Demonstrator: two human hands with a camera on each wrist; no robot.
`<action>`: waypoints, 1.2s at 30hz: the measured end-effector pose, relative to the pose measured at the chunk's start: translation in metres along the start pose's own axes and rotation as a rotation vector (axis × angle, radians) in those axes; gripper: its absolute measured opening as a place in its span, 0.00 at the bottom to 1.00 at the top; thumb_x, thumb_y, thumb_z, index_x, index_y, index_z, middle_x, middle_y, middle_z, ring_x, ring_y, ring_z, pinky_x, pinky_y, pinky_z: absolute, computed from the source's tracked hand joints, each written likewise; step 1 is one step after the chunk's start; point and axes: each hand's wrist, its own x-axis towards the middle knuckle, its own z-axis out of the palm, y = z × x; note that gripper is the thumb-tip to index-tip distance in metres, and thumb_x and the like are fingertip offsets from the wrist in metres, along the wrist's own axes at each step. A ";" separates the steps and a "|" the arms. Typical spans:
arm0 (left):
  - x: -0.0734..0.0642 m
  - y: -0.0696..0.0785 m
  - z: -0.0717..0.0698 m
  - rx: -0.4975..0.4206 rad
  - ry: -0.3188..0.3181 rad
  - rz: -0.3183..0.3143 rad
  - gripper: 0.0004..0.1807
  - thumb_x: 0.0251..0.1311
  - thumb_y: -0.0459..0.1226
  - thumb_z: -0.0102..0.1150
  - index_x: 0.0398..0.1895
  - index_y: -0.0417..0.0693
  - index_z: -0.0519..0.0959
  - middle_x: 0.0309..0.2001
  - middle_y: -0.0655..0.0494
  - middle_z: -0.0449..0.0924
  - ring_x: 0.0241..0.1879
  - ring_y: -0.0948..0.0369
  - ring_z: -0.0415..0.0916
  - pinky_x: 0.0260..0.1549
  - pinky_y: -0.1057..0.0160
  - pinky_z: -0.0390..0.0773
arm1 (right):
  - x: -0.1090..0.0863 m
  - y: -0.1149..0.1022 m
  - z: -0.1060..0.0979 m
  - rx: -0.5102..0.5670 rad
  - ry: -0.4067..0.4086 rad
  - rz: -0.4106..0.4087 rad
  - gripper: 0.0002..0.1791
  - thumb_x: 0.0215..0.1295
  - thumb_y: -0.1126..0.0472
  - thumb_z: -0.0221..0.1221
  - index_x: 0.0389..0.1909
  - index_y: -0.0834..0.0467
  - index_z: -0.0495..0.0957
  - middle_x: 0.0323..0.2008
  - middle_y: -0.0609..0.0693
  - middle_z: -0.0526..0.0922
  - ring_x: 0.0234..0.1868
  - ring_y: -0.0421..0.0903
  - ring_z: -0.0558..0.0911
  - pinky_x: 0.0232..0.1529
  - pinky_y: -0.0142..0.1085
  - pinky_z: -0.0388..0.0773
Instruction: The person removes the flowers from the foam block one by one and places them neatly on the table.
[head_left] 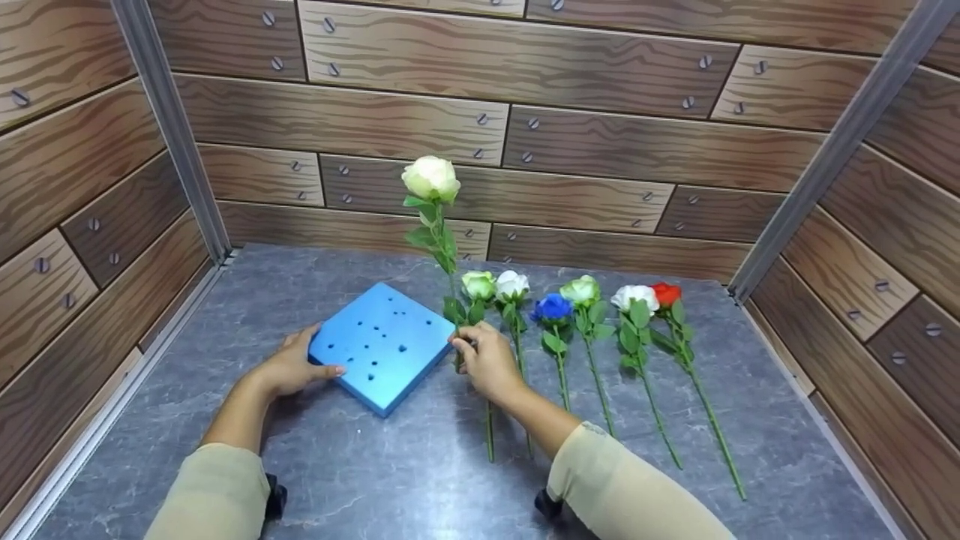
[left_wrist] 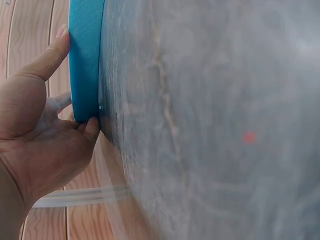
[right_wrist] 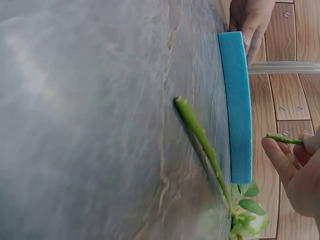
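A square blue block [head_left: 397, 326], dotted with small holes, lies flat on the tabletop. My left hand [head_left: 289, 365] grips its left corner, the thumb on the top face and the fingers at the side and lower edge, as the left wrist view of the block [left_wrist: 85, 60] shows. To the right of the block, my right hand [head_left: 491, 364] pinches the lower stem of a cream-white rose [head_left: 431, 180], held upright with its bloom high. The cut stem end [right_wrist: 280, 138] pokes out past the fingertips in the right wrist view, apart from the block.
Beside the right hand lie several roses: a pale green one [head_left: 478, 285], a white one [head_left: 512, 286], a blue one [head_left: 553, 307], another pale green [head_left: 580, 290], another white [head_left: 635, 298] and a red one [head_left: 666, 293]. Wood-patterned walls [head_left: 420, 112] enclose the grey tabletop [head_left: 420, 480].
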 end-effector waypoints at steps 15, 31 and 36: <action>-0.002 -0.003 0.000 -0.001 0.000 0.015 0.66 0.68 0.57 0.72 0.89 0.39 0.36 0.86 0.24 0.33 0.85 0.24 0.34 0.82 0.24 0.46 | -0.020 0.014 -0.025 -0.035 0.042 0.004 0.10 0.81 0.66 0.60 0.50 0.62 0.89 0.43 0.57 0.83 0.35 0.45 0.89 0.31 0.29 0.88; -0.001 -0.003 -0.001 -0.001 -0.017 0.005 0.68 0.67 0.58 0.72 0.89 0.39 0.34 0.86 0.24 0.30 0.85 0.24 0.32 0.82 0.24 0.43 | -0.037 0.022 -0.040 0.013 0.083 -0.009 0.12 0.78 0.67 0.62 0.56 0.61 0.87 0.43 0.59 0.86 0.31 0.47 0.89 0.31 0.33 0.90; -0.001 0.000 -0.001 0.000 -0.019 0.014 0.67 0.68 0.57 0.72 0.89 0.38 0.34 0.86 0.24 0.31 0.84 0.24 0.32 0.82 0.24 0.43 | -0.045 0.027 -0.045 0.033 0.079 0.002 0.13 0.78 0.68 0.62 0.58 0.64 0.86 0.41 0.61 0.86 0.29 0.48 0.89 0.32 0.39 0.91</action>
